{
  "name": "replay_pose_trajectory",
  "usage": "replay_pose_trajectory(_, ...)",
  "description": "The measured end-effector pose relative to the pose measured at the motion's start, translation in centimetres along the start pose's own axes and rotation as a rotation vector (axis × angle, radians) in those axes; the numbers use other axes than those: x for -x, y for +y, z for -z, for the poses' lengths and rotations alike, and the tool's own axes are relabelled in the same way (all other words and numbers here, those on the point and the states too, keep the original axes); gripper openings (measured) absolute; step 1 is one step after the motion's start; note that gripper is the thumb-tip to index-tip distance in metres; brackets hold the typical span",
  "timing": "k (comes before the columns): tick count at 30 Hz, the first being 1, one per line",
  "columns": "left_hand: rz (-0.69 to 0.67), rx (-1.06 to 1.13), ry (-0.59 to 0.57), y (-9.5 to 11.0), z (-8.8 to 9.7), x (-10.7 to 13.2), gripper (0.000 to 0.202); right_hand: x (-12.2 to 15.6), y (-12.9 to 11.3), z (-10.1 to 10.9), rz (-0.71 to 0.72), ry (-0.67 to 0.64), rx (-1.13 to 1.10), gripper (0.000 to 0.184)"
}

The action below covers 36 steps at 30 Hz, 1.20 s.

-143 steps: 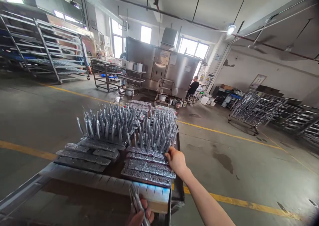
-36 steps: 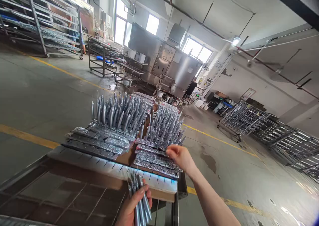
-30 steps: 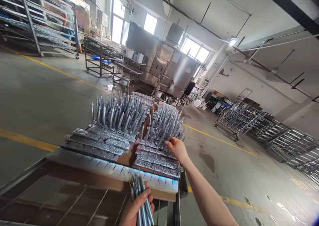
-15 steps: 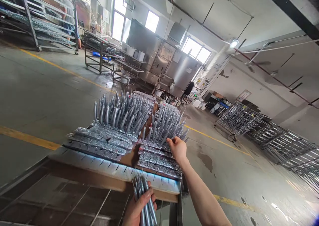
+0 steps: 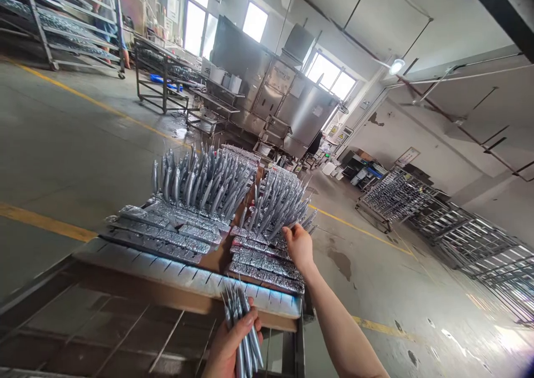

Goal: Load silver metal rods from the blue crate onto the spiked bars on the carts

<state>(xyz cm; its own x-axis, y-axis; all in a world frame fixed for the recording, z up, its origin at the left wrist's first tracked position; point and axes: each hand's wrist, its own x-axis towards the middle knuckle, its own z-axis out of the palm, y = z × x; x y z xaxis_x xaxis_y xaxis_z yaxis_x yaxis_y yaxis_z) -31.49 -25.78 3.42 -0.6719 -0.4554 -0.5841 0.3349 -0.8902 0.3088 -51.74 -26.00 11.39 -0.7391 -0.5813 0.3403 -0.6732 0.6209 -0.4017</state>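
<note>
Head view, single frame. A bundle of silver tapered metal pieces [image 5: 243, 333] is gripped in the left hand [image 5: 229, 347] at the bottom edge of the picture; the fingers are wrapped closed around the bundle, with the thumb across its front, and the pointed ends project upward past the near edge of the cart [image 5: 267, 307].

The right hand [image 5: 297, 245] is extended forward to the right-hand cluster of upright pieces [image 5: 278, 207], which stand tilted on the cart top. Its fingers are curled at the lower right edge of that cluster, in contact with the nearest pieces; whether one is actually pinched cannot be told, since the fingertips are hidden behind the back of the hand.

A second, larger cluster of upright pieces [image 5: 200, 180] stands to the left of the first, the two separated by a narrow gap. Flat foil-covered strips [image 5: 162, 233] are laid in rows in front of both clusters, those on the right lying just below the right hand.

Surroundings recorded: grey concrete floor with a yellow painted line [image 5: 45, 225]; a large stainless steel machine [image 5: 275, 97] at the far wall below bright windows; a wheeled rack [image 5: 62, 33] at upper left; low wire racks loaded with metal parts [image 5: 396, 197] on the floor at right. A seated person in dark clothing [image 5: 314, 143] is visible beside the machine, well apart from the cart.
</note>
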Motion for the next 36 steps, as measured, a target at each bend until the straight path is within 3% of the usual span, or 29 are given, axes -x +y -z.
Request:
replay_pose_trajectory(3,-0.012,0.013,-0.009,0.0,-0.2,0.2,0.045,-0.3,-0.6,1.3,0.009,0.059,-0.050,0.028)
replay_pose_trajectory(5,-0.012,0.021,-0.015,0.1,-0.3,0.5,0.046,-0.3,-0.7,1.6,0.034,0.006,-0.141,0.023)
replay_pose_trajectory(10,-0.006,0.005,-0.007,0.2,-0.4,0.7,0.044,0.3,-0.4,-0.4,-0.041,-0.229,-0.572,0.023)
replay_pose_trajectory(16,0.010,0.032,-0.049,0.1,0.1,0.1,0.040,0.0,-1.0,-1.9,0.064,-0.334,-0.633,0.033)
replay_pose_trajectory(19,0.011,0.050,-0.064,0.1,0.2,-0.1,0.040,-0.2,-1.5,-2.1,0.080,-0.293,-0.595,0.027)
replay_pose_trajectory(22,0.021,0.050,-0.079,0.2,0.1,-0.1,0.039,-0.7,-1.9,-1.9,0.015,-0.167,-0.578,0.025)
replay_pose_trajectory(26,0.025,0.077,-0.081,0.4,-0.1,0.6,0.036,-1.4,-3.0,0.8,-0.026,-0.033,-0.623,0.031)
replay_pose_trajectory(28,0.042,0.106,-0.059,0.6,-0.2,1.2,0.036,-0.7,-3.6,2.6,-0.008,-0.166,-0.662,0.033)
replay_pose_trajectory(33,0.149,0.222,-0.078,1.3,-0.3,2.1,0.025,5.0,-4.5,4.3,-0.113,-0.883,-0.727,0.040)
replay_pose_trajectory(36,0.162,0.255,-0.080,1.5,-0.2,2.2,0.015,8.2,-4.6,3.6,-0.138,-1.058,-0.778,0.043)
